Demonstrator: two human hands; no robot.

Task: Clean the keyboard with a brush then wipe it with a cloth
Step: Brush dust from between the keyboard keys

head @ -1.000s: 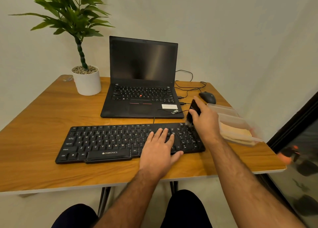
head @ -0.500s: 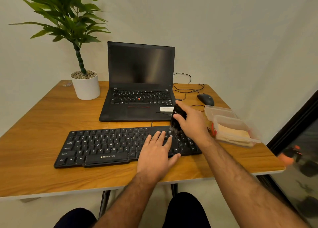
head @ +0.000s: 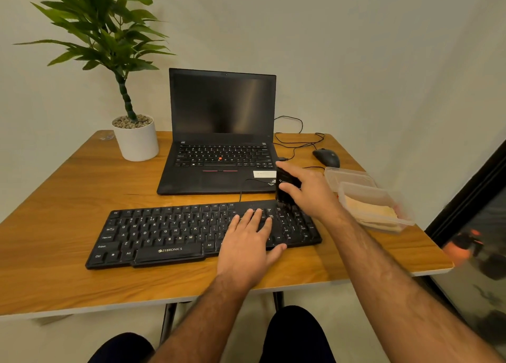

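Observation:
A black Zebronics keyboard (head: 169, 234) lies across the front of the wooden table (head: 68, 204). My left hand (head: 250, 245) rests flat on its right half, fingers spread, holding nothing. My right hand (head: 308, 191) grips a black brush (head: 286, 190) upright, with the bristles down on the keys at the keyboard's upper right, beside the number pad. A beige cloth (head: 368, 208) lies folded inside a clear plastic box (head: 382, 197) at the table's right edge.
An open black laptop (head: 221, 132) stands behind the keyboard, with a potted plant (head: 135, 137) to its left. A black mouse (head: 327, 157) and loose cables (head: 298, 141) lie at the back right. The box's lid (head: 349, 176) sits behind the box.
My right hand has carried the brush leftward, from beyond the keyboard's right end onto the keys near the number pad. My left hand has stayed on the keyboard.

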